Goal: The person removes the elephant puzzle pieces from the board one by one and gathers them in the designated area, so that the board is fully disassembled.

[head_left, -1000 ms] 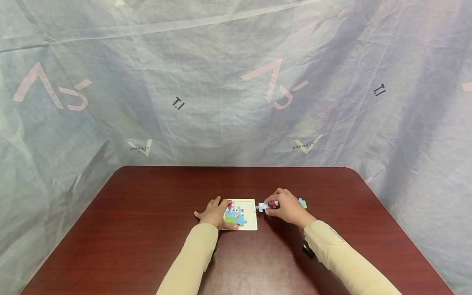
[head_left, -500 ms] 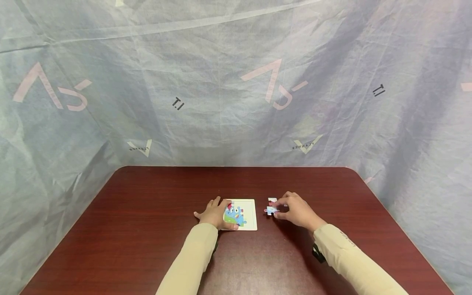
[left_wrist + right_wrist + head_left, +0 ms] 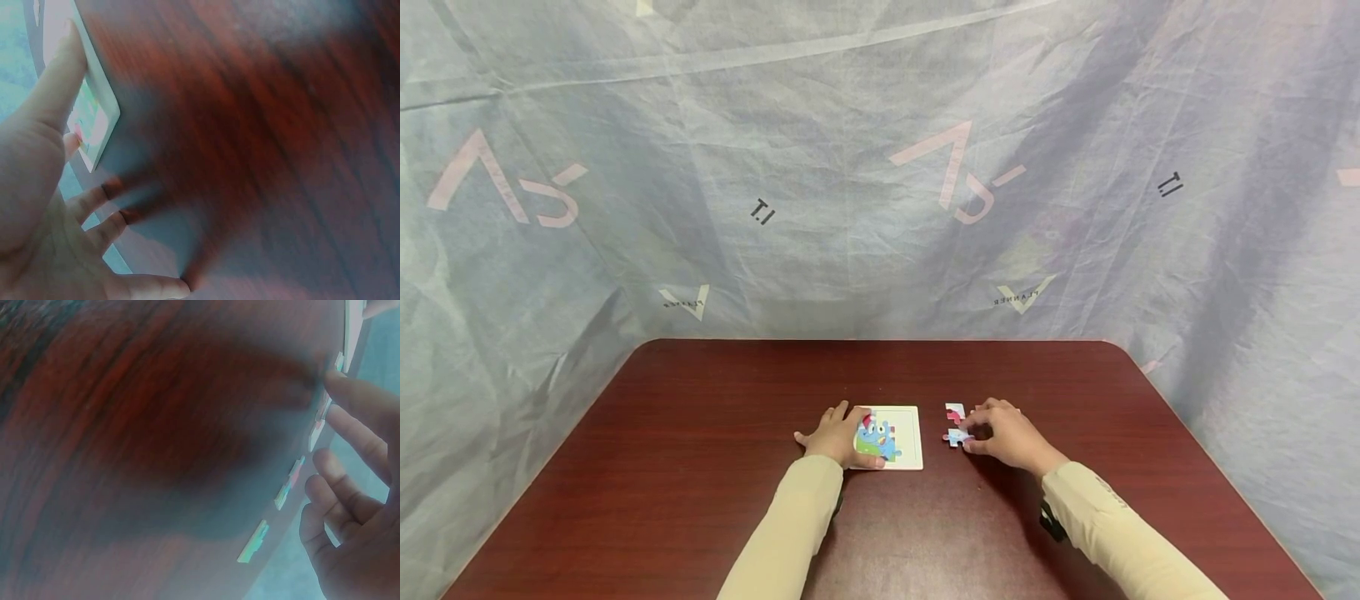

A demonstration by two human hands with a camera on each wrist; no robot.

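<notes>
A white puzzle board (image 3: 908, 437) (image 3: 110, 128) lies on the table, its left part filled with a blue cartoon picture. My left hand (image 3: 837, 440) (image 3: 37, 200) rests on the board's left side, thumb and a finger on it and the others spread over the table. Right of the board, my right hand (image 3: 1013, 435) (image 3: 365, 494) pinches the right end of a pale blue puzzle piece (image 3: 955, 437) between thumb and forefinger. Just behind that piece lies a red and white one (image 3: 954, 410). The fingers partly hide another piece.
Beside my right hand, further loose pieces lie on the dark red table, among them a green-edged one (image 3: 289, 486) and a green one (image 3: 253, 542). Printed grey cloth (image 3: 850, 208) hangs behind the table (image 3: 700, 500) and along its sides.
My right hand has drawn back to the right and slightly nearer, and the pale blue piece has shifted the same way, away from the board. My left hand has stayed put.
</notes>
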